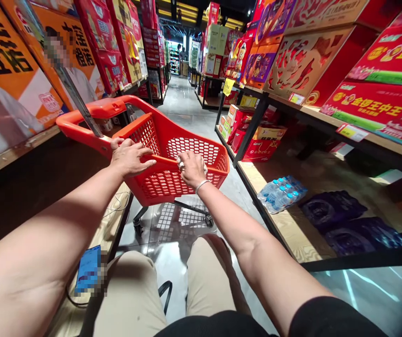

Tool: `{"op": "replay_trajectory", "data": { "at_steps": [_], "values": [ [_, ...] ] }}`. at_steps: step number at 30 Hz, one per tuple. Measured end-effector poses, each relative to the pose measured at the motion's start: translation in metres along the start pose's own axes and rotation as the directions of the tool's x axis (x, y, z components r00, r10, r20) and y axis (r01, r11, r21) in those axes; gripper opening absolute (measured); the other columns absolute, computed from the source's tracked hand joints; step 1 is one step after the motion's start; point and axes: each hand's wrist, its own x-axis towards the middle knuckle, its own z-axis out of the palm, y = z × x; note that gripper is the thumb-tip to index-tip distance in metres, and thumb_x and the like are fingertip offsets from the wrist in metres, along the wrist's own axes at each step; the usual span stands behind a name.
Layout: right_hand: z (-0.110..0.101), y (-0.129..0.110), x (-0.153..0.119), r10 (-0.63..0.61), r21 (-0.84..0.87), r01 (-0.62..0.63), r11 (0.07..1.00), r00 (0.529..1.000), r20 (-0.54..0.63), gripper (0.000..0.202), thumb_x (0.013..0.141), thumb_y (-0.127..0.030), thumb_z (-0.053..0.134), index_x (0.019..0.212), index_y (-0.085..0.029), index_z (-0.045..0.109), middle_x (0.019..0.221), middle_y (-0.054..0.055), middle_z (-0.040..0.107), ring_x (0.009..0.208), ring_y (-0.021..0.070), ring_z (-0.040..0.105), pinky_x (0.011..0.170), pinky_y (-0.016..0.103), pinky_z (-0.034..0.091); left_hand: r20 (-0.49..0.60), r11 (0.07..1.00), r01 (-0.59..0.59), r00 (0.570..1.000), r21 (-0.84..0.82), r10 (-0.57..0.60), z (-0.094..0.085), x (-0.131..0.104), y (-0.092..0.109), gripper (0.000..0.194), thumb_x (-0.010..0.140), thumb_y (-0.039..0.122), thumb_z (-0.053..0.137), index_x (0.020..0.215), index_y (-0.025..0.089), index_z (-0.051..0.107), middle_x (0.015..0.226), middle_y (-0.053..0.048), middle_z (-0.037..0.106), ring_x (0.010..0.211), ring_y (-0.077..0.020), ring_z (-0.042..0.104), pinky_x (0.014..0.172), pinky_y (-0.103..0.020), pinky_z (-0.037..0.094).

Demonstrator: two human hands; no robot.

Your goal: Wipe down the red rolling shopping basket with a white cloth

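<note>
An orange-red plastic shopping cart (166,180) with perforated basket walls stands crosswise in front of my knees. My left hand (130,157) lies on its near rim close to the handle end, fingers spread and holding nothing. Farther along the same rim, my right hand (192,168) curls over the edge, pressing a crumpled white cloth (181,164) against it. Most of that cloth is hidden by the palm and fingers, so its exact kind is unclear. A pale bracelet circles my right wrist.
Shelves with boxed goods (373,107) line both sides of the aisle. A pack of bottled water (281,193) sits on the low right shelf. On the wooden ledge at left lies a phone (89,269). A metal pole (70,89) rises beside the cart handle.
</note>
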Motion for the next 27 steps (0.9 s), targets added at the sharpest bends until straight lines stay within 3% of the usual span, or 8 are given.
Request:
{"op": "replay_trajectory", "data": {
  "at_steps": [4, 8, 10, 12, 16, 19, 23, 27],
  "values": [
    [-0.009, 0.046, -0.002, -0.122, -0.018, 0.124, 0.992, 0.991, 0.062, 0.047, 0.090, -0.007, 0.057, 0.131, -0.028, 0.063, 0.132, 0.002, 0.060, 0.107, 0.0212, 0.045, 0.091, 0.034, 0.038, 0.060, 1.000, 0.018, 0.998, 0.005, -0.019, 0.002, 0.010, -0.007, 0.053, 0.089, 0.068, 0.047, 0.111, 0.029, 0.074, 0.114, -0.006, 0.071, 0.118, -0.0327, 0.052, 0.111, -0.050, 0.023],
    [-0.030, 0.122, -0.029, -0.002, -0.027, 0.003, 1.000, 1.000, 0.030, 0.045, 0.090, -0.010, 0.058, 0.131, -0.026, 0.064, 0.129, 0.009, 0.062, 0.109, 0.0257, 0.050, 0.093, 0.039, 0.039, 0.147, 0.998, 0.065, 0.987, 0.024, -0.068, 0.001, 0.021, -0.009, 0.057, 0.093, 0.070, 0.041, 0.112, 0.029, 0.074, 0.116, -0.005, 0.070, 0.123, -0.0320, 0.049, 0.114, -0.048, 0.020],
    [-0.033, 0.143, -0.039, 0.037, 0.003, -0.037, 0.999, 0.999, -0.001, 0.040, 0.092, -0.016, 0.058, 0.130, -0.024, 0.064, 0.125, 0.010, 0.063, 0.110, 0.0261, 0.052, 0.098, 0.041, 0.039, 0.176, 0.995, 0.092, 0.980, 0.038, -0.097, -0.001, 0.026, -0.006, 0.057, 0.093, 0.071, 0.040, 0.114, 0.030, 0.073, 0.119, -0.005, 0.069, 0.126, -0.0330, 0.048, 0.115, -0.051, 0.017],
    [-0.026, 0.142, -0.044, 0.068, 0.025, -0.066, 0.997, 0.996, -0.050, 0.040, 0.089, -0.016, 0.059, 0.128, -0.023, 0.064, 0.122, 0.011, 0.062, 0.111, 0.0269, 0.052, 0.101, 0.043, 0.039, 0.200, 0.992, 0.114, 0.972, 0.058, -0.123, -0.002, 0.029, 0.004, 0.057, 0.092, 0.071, 0.043, 0.119, 0.030, 0.072, 0.125, -0.006, 0.067, 0.129, -0.0353, 0.045, 0.117, -0.056, 0.012],
    [0.005, 0.102, -0.048, 0.197, 0.013, -0.199, 0.980, 0.956, -0.219, 0.061, 0.077, -0.004, 0.056, 0.132, -0.029, 0.061, 0.135, 0.010, 0.056, 0.119, 0.0315, 0.043, 0.101, 0.048, 0.038, 0.267, 0.999, 0.003, 0.964, 0.032, -0.012, 0.004, 0.028, 0.052, 0.062, 0.091, 0.069, 0.048, 0.140, 0.034, 0.061, 0.139, -0.009, 0.060, 0.137, -0.0395, 0.040, 0.116, -0.069, -0.003],
    [0.014, 0.085, -0.053, 0.095, 0.006, -0.096, 0.995, 0.973, -0.209, 0.066, 0.077, -0.004, 0.056, 0.138, -0.030, 0.057, 0.144, 0.009, 0.051, 0.126, 0.0320, 0.038, 0.108, 0.050, 0.034, 0.305, 0.997, -0.050, 0.950, -0.053, 0.064, 0.017, 0.026, 0.096, 0.070, 0.088, 0.067, 0.056, 0.151, 0.039, 0.049, 0.140, -0.010, 0.058, 0.136, -0.0384, 0.042, 0.118, -0.067, 0.000],
    [0.002, 0.110, -0.057, -0.056, 0.034, 0.062, 0.997, 0.988, -0.145, 0.059, 0.081, -0.013, 0.062, 0.138, -0.026, 0.058, 0.138, 0.011, 0.054, 0.126, 0.0296, 0.042, 0.110, 0.044, 0.036, 0.262, 0.991, -0.039, 0.962, -0.127, 0.071, 0.033, 0.028, 0.127, 0.065, 0.088, 0.065, 0.055, 0.148, 0.039, 0.054, 0.138, -0.008, 0.059, 0.136, -0.0366, 0.042, 0.120, -0.067, -0.006],
    [0.006, 0.138, -0.071, -0.036, 0.080, 0.061, 0.995, 0.958, -0.286, 0.043, 0.085, -0.019, 0.061, 0.128, -0.024, 0.062, 0.130, 0.012, 0.057, 0.123, 0.0280, 0.048, 0.109, 0.046, 0.037, 0.249, 0.978, 0.014, 0.968, -0.207, 0.039, 0.038, 0.032, 0.129, 0.056, 0.089, 0.065, 0.053, 0.136, 0.037, 0.064, 0.132, -0.005, 0.063, 0.135, -0.0349, 0.042, 0.121, -0.066, -0.008]
  ]
}}
